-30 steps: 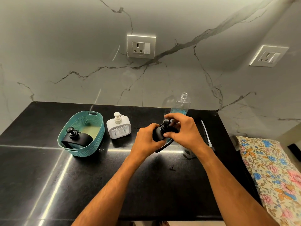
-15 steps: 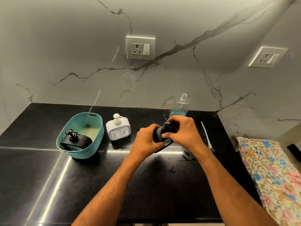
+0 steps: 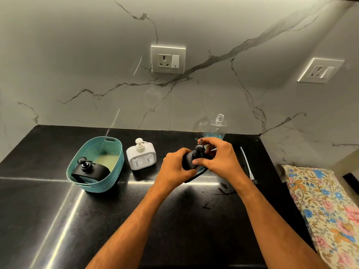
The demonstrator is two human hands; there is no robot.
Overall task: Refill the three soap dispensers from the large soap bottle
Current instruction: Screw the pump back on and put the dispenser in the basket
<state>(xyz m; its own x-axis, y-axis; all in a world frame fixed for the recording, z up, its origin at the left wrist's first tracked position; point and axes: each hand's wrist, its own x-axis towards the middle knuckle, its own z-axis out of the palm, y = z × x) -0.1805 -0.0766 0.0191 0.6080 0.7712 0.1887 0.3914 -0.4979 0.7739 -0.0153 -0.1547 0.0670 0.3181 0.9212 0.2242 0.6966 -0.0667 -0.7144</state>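
The fingers (image 3: 208,144) of the right hand (image 3: 219,158) are curled around the pump head of a black soap dispenser (image 3: 191,159), with the thumb pressed on the near side of the pump. The left hand (image 3: 174,167) grips the body of the same dispenser from the left, its fingers wrapped around it — the dispenser is held a little above the black surface (image 3: 136,220), near the middle. A dark thin part sticks out under the hands; what it is I cannot tell.

Just behind the hands stands the large soap bottle (image 3: 216,129), clear, without cap, with blue liquid low inside. To the right of it a white pump tube (image 3: 246,164) lies on the surface.

To the left of the hands stands a white soap dispenser (image 3: 141,157) with its pump on. Further left is a teal basket (image 3: 114,150) — a second black dispenser (image 3: 89,170) lies tilted inside it.

Behind is a marble wall with one socket (image 3: 168,59) above the dispensers and a second socket (image 3: 320,70) on the right. A floral cloth (image 3: 326,210) is at the right edge, beside the surface.
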